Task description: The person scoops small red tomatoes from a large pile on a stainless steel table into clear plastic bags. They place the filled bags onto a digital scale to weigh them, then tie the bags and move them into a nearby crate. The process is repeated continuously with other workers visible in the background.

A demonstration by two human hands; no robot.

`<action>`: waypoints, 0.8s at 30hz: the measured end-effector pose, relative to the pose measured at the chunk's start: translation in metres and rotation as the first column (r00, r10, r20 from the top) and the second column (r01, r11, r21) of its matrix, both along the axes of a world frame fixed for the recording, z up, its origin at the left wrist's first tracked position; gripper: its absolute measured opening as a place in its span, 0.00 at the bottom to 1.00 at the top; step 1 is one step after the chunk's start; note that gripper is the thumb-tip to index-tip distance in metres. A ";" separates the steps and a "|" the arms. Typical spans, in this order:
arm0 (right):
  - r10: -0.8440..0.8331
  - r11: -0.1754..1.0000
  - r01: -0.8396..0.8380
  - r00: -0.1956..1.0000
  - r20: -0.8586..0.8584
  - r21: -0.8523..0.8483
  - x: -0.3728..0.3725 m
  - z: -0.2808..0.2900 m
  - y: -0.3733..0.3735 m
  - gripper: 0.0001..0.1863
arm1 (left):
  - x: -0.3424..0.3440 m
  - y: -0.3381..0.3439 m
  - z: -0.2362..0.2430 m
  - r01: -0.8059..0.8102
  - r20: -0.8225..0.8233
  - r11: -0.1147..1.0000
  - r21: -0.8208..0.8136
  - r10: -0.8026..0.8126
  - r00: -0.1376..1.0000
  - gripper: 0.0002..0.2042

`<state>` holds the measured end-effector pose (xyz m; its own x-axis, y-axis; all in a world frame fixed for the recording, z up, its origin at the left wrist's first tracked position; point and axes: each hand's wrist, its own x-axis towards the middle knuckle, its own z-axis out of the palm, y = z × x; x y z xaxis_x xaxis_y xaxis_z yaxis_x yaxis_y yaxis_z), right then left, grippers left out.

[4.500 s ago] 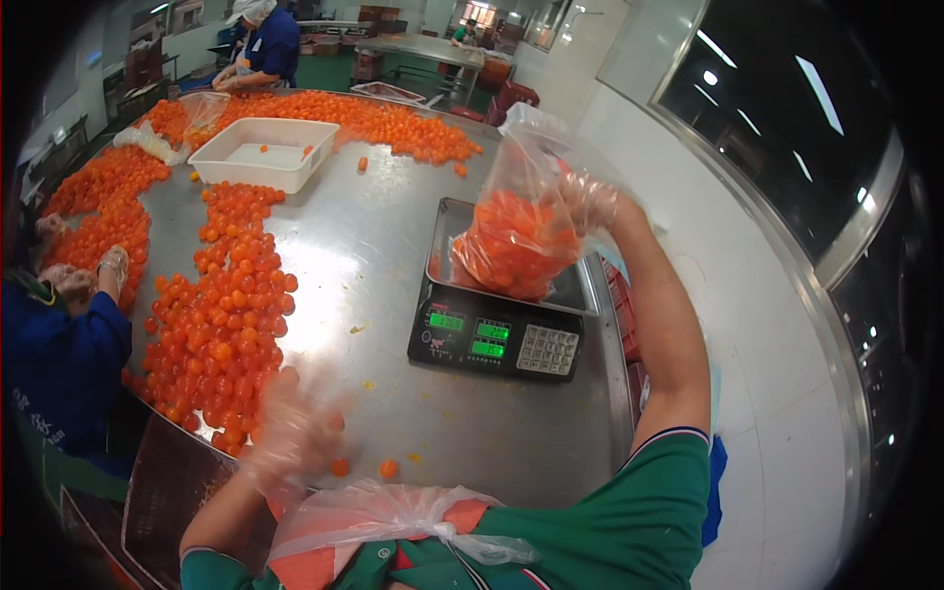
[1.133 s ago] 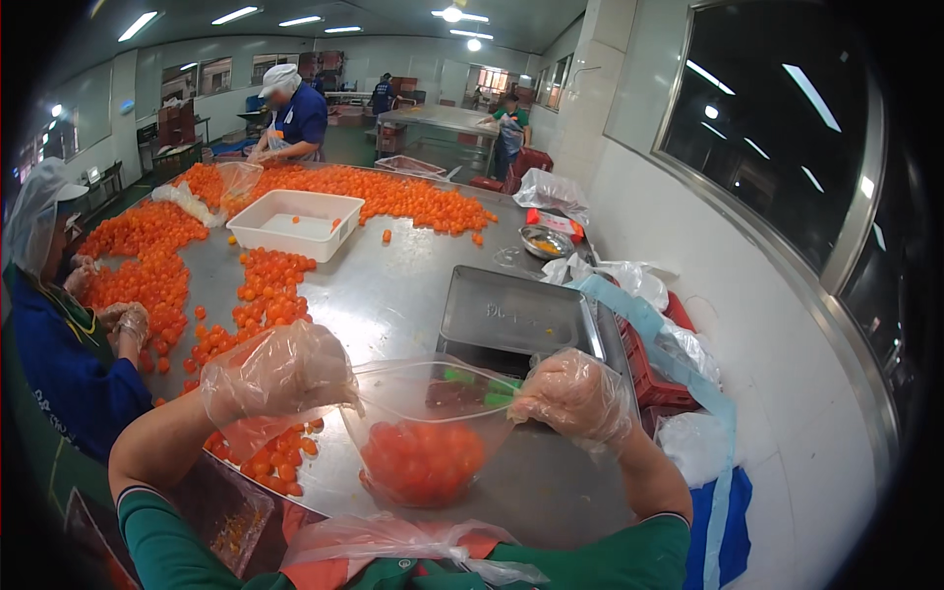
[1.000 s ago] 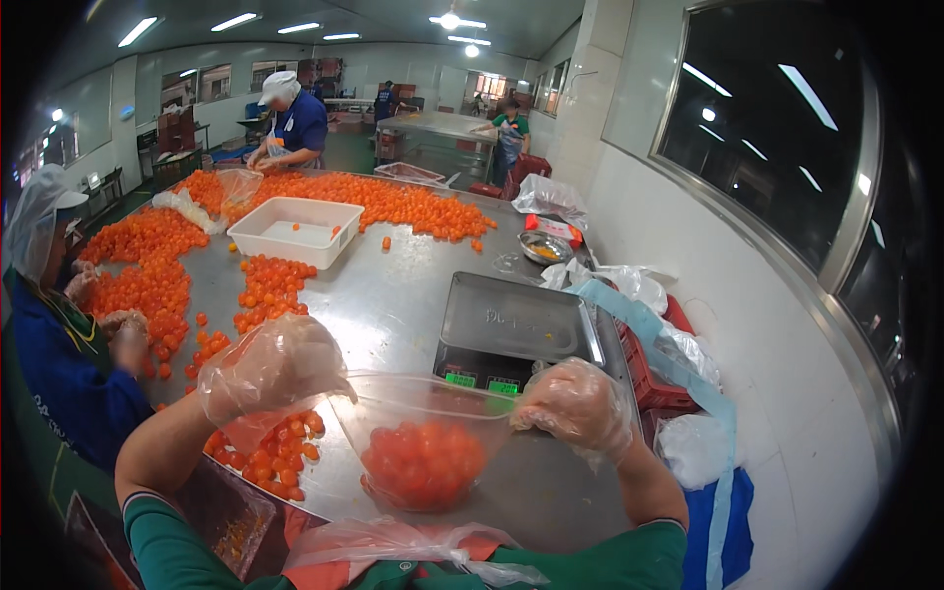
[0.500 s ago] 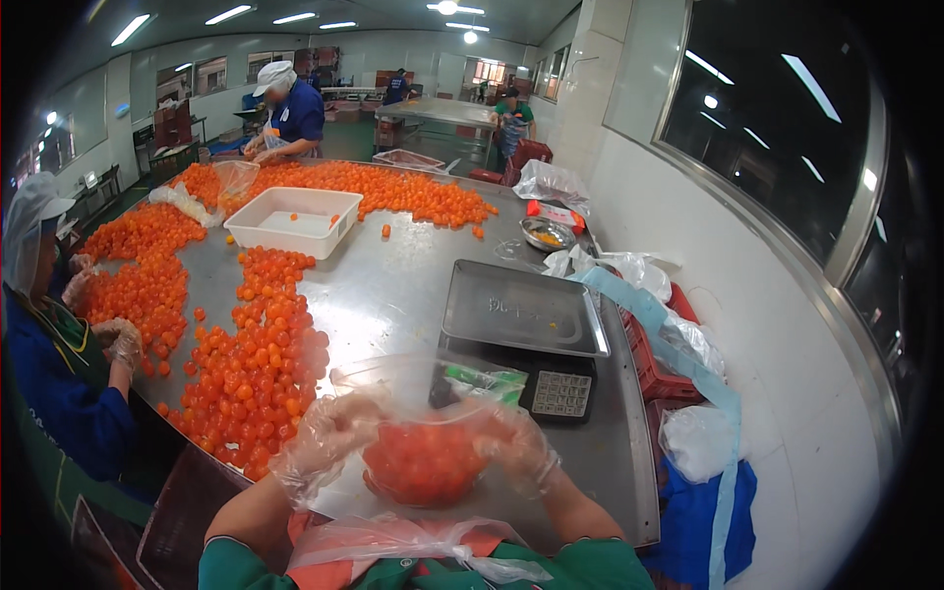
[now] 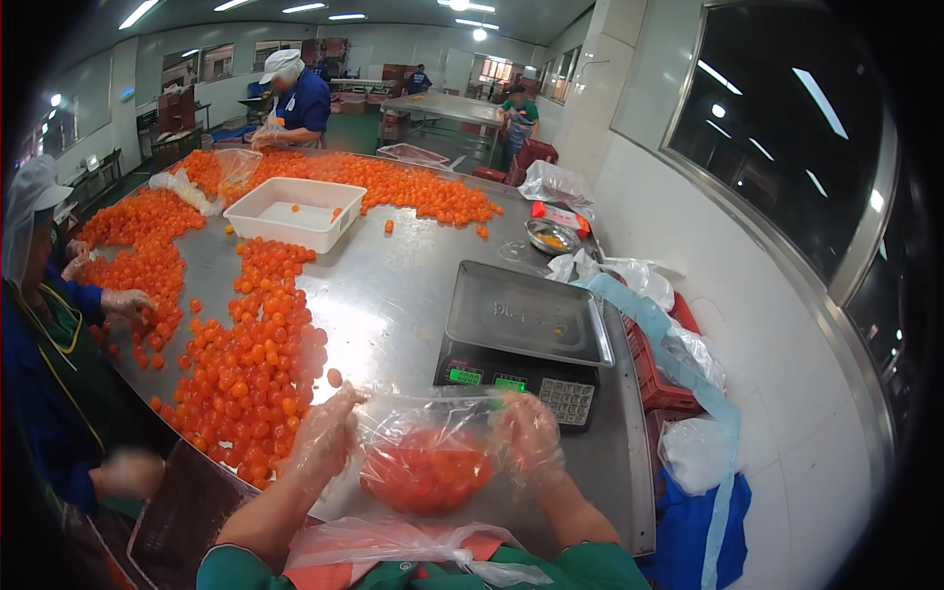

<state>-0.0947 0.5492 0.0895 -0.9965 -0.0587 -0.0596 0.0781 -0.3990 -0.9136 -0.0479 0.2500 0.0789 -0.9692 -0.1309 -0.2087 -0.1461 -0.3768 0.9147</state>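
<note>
Food-packing workshop: steel table [image 5: 393,275], scale [image 5: 526,310], capped workers [image 5: 300,103].

Green shirt [image 5: 590,568], short sleeves [image 5: 241,568] | left hand [image 5: 327,431] and right hand [image 5: 528,433] in thin, clear plastic gloves [image 5: 536,460] | see-through plastic sheet [image 5: 388,536] tied in a knot [image 5: 459,553] in front | pinky-orange cloth [image 5: 323,569] under it

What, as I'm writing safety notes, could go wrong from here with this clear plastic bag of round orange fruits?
If the gloved left hand or gloved right hand loses its top corner, the clear plastic bag might sag and spill its round orange fruits. The left hand could also knock the loose orange fruit just beyond it, sending it rolling across the silver metal table.
</note>
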 end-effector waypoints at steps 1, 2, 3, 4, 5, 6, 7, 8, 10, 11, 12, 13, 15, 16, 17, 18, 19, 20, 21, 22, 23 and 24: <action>-0.010 1.000 0.010 1.000 -0.029 -0.003 -0.006 -0.005 0.003 0.06 | -0.004 -0.001 0.002 -0.011 -0.050 0.998 -0.062 0.008 0.999 0.18; -0.020 1.000 0.020 0.998 -0.057 -0.006 -0.011 -0.010 0.005 0.06 | -0.009 -0.001 0.002 -0.025 -0.101 0.992 -0.124 0.013 0.995 0.18; -0.029 1.000 0.029 0.996 -0.083 -0.008 -0.014 -0.012 0.006 0.05 | -0.013 -0.001 0.003 -0.042 -0.148 0.982 -0.183 0.015 0.989 0.18; -0.038 0.999 0.038 0.997 -0.062 0.006 -0.015 -0.013 0.005 0.05 | -0.015 0.000 0.006 -0.047 -0.133 0.999 -0.028 0.043 0.990 0.16; -0.046 0.999 0.047 0.998 -0.042 0.021 -0.016 -0.013 0.004 0.05 | -0.016 0.000 0.004 -0.064 -0.142 0.998 -0.016 0.061 0.988 0.16; -0.054 0.998 0.055 0.998 -0.021 0.037 -0.017 -0.013 0.003 0.05 | -0.018 -0.001 0.001 -0.082 -0.150 0.997 -0.002 0.081 0.985 0.15; -0.049 0.998 0.050 0.999 -0.023 0.046 -0.016 -0.012 0.003 0.05 | -0.019 -0.002 -0.001 -0.101 -0.158 0.995 0.011 0.101 0.982 0.14; -0.045 0.997 0.046 0.999 -0.024 0.056 -0.014 -0.012 0.005 0.05 | -0.017 -0.002 -0.002 -0.096 -0.148 0.995 -0.013 0.093 0.985 0.13; -0.048 0.992 0.051 0.998 -0.029 0.114 -0.015 -0.013 0.008 0.05 | -0.019 -0.002 -0.001 -0.074 -0.133 0.995 -0.067 0.064 0.989 0.11; -0.052 0.985 0.056 0.998 -0.029 0.165 -0.016 -0.014 0.009 0.05 | -0.019 -0.002 -0.002 -0.093 -0.159 0.994 -0.065 0.082 0.984 0.09; -0.062 0.975 0.067 0.998 -0.028 0.213 -0.015 -0.016 0.011 0.05 | -0.020 -0.001 -0.005 -0.106 -0.184 0.992 -0.067 0.092 0.979 0.08; -0.061 0.976 0.070 0.997 -0.052 0.208 -0.014 -0.017 0.011 0.05 | -0.021 -0.001 -0.006 -0.118 -0.209 0.991 -0.068 0.101 0.973 0.07; -0.051 0.976 0.071 0.994 -0.101 0.204 -0.013 -0.019 0.008 0.04 | -0.018 -0.004 -0.001 -0.091 -0.222 0.994 -0.066 0.074 0.972 0.05; -0.071 0.971 0.091 0.993 -0.098 0.219 -0.012 -0.017 0.007 0.04 | -0.016 -0.005 0.000 -0.081 -0.227 0.995 -0.062 0.065 0.972 0.05; -0.091 0.966 0.110 0.991 -0.094 0.234 -0.010 -0.012 0.005 0.04 | -0.018 -0.006 -0.002 -0.085 -0.226 0.996 -0.036 0.075 0.971 0.05; -0.109 0.960 0.129 0.990 -0.091 0.248 -0.009 -0.010 0.003 0.04 | -0.020 -0.006 -0.007 -0.090 -0.225 0.996 -0.010 0.086 0.971 0.05; -0.115 0.956 0.134 0.989 -0.088 0.261 -0.008 -0.011 0.002 0.04 | -0.021 -0.007 -0.010 -0.095 -0.224 0.995 0.016 0.097 0.970 0.05; -0.120 0.951 0.140 0.989 -0.090 0.276 -0.008 -0.011 0.002 0.04 | -0.021 -0.008 -0.011 -0.087 -0.231 0.996 0.003 0.085 0.969 0.05; -0.128 0.946 0.151 0.987 -0.098 0.287 -0.009 -0.011 0.003 0.04 | -0.022 -0.009 -0.012 -0.076 -0.245 0.997 -0.013 0.070 0.967 0.05; -0.128 0.946 0.152 0.987 -0.101 0.288 -0.009 -0.012 0.002 0.04 | -0.023 -0.010 -0.013 -0.065 -0.258 0.997 -0.030 0.055 0.965 0.05; -0.128 0.945 0.153 0.986 -0.103 0.289 -0.008 -0.014 0.002 0.04 | -0.023 -0.011 -0.016 -0.058 -0.272 0.998 -0.037 0.046 0.961 0.05; -0.123 0.946 0.148 0.987 -0.103 0.290 -0.007 -0.017 0.001 0.04 | -0.022 -0.013 -0.020 -0.056 -0.282 0.997 -0.046 0.041 0.958 0.05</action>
